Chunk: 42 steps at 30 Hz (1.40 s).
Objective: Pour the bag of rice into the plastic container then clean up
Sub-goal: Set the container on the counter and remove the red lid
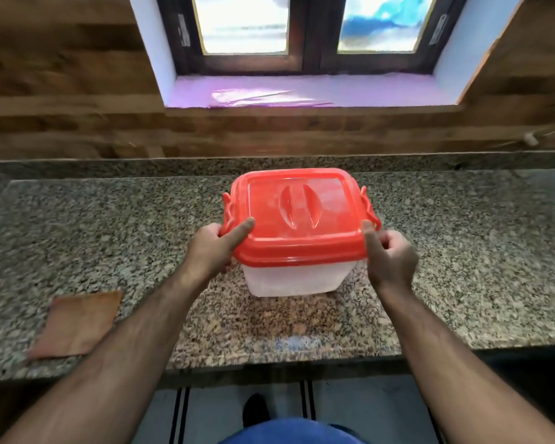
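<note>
Both hands hold a plastic container between them: the left hand grips its left side, fingers curled around the red side clip and the index finger laid straight along the lid's near-left corner, while the right hand grips the right side, thumb up against the lid's near-right corner and fingers curled by the right clip. The plastic container has a clear, frosted body and stands upright on the desk, about midway between its left and right ends and between its front edge and back wall. Its red lid is seated on top, facing up. The container is nearly square; the lid's raised handle runs front to back, pointing away from the person toward the window. Whether the clips are latched cannot be told. A brown cloth lies flat near the desk's front edge, well to the left of the container and just beside the left forearm.
</note>
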Tool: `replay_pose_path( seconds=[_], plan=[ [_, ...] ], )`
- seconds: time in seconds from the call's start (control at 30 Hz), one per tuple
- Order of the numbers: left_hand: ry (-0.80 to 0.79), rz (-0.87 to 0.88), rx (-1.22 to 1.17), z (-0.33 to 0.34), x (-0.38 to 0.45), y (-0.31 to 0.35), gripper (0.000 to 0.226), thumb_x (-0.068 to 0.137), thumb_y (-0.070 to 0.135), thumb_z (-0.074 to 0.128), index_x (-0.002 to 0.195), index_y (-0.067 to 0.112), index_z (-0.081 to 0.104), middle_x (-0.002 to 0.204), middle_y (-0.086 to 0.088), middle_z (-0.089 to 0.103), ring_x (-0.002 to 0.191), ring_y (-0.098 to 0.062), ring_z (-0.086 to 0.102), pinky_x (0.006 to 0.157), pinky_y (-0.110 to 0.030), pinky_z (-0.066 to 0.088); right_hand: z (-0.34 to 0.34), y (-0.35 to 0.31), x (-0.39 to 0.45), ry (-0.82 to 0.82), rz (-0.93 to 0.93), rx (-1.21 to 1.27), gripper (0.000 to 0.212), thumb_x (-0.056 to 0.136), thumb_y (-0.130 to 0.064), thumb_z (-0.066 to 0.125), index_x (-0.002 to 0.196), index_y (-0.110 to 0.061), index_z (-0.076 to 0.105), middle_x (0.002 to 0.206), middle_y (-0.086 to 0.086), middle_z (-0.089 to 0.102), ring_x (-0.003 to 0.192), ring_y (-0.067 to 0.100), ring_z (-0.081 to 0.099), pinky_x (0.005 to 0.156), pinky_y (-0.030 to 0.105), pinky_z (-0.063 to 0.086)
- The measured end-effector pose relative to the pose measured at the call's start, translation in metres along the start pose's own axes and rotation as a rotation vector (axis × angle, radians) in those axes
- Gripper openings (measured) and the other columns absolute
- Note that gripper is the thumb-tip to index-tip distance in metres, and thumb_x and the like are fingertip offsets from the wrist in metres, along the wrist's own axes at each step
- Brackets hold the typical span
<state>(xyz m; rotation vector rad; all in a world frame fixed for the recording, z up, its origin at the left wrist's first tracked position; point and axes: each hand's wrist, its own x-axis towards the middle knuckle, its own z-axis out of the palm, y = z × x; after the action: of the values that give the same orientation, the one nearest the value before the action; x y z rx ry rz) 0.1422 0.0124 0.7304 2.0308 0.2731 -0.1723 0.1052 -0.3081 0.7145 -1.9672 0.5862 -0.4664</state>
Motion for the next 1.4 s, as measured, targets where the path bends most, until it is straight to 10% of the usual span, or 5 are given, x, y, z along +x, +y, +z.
replay_pose_path(
  seconds=[0.13, 0.57, 0.77, 0.93, 1.4],
  plan=[
    [0.205, 0.157, 0.295, -0.006, 0.008, 0.011, 0.083, 0.091, 0.092, 0.038, 0.121, 0.019, 0.066, 0.111, 0.0, 0.067, 0.095, -0.02, 0.069, 0.077, -0.038, 0.059, -0.007, -0.008, 0.036, 0.116, 0.011, 0.012, 0.061, 0.103, -0.061, 0.053, 0.076, -0.008, 0.06, 0.062, 0.002, 0.058, 0.051, 0.019, 0.051, 0.045, 0.023, 0.039],
    [0.406, 0.107, 0.556, 0.01, 0.022, 0.033, 0.047, 0.114, 0.036, 0.044, 0.075, 0.015, 0.058, 0.066, 0.001, 0.055, 0.059, -0.014, 0.05, 0.051, -0.028, 0.026, 0.003, -0.026, 0.083, -0.219, -0.209, -0.465, 0.059, 0.11, -0.04, 0.048, 0.059, -0.013, 0.057, 0.059, 0.0, 0.058, 0.055, 0.018, 0.053, 0.05, 0.026, 0.026],
    [0.387, 0.128, 0.525, 0.007, 0.028, 0.03, 0.045, 0.113, 0.029, 0.044, 0.082, 0.007, 0.068, 0.071, -0.007, 0.065, 0.068, -0.028, 0.064, 0.057, -0.032, 0.045, 0.002, -0.007, 0.092, -0.297, 0.158, -0.018, 0.047, 0.11, -0.033, 0.053, 0.081, -0.001, 0.073, 0.076, 0.015, 0.075, 0.071, 0.034, 0.074, 0.063, 0.038, 0.061],
    [0.382, 0.006, 0.283, 0.007, 0.024, 0.02, 0.038, 0.113, 0.02, 0.047, 0.082, 0.01, 0.068, 0.074, -0.008, 0.07, 0.063, -0.021, 0.067, 0.048, -0.028, 0.045, 0.008, 0.016, 0.099, -0.389, 0.605, 0.371, 0.038, 0.109, -0.03, 0.058, 0.106, 0.004, 0.073, 0.093, 0.022, 0.074, 0.078, 0.031, 0.071, 0.078, 0.051, 0.067],
    [0.367, -0.099, -0.334, 0.021, -0.004, 0.014, 0.025, 0.114, 0.04, 0.048, 0.108, 0.029, 0.07, 0.099, 0.001, 0.079, 0.089, -0.016, 0.078, 0.07, -0.033, 0.063, 0.002, -0.033, 0.064, -0.243, 0.143, -0.004, 0.06, 0.107, -0.062, 0.042, 0.083, -0.016, 0.072, 0.074, 0.006, 0.077, 0.07, 0.024, 0.077, 0.06, 0.037, 0.064]
  ],
)
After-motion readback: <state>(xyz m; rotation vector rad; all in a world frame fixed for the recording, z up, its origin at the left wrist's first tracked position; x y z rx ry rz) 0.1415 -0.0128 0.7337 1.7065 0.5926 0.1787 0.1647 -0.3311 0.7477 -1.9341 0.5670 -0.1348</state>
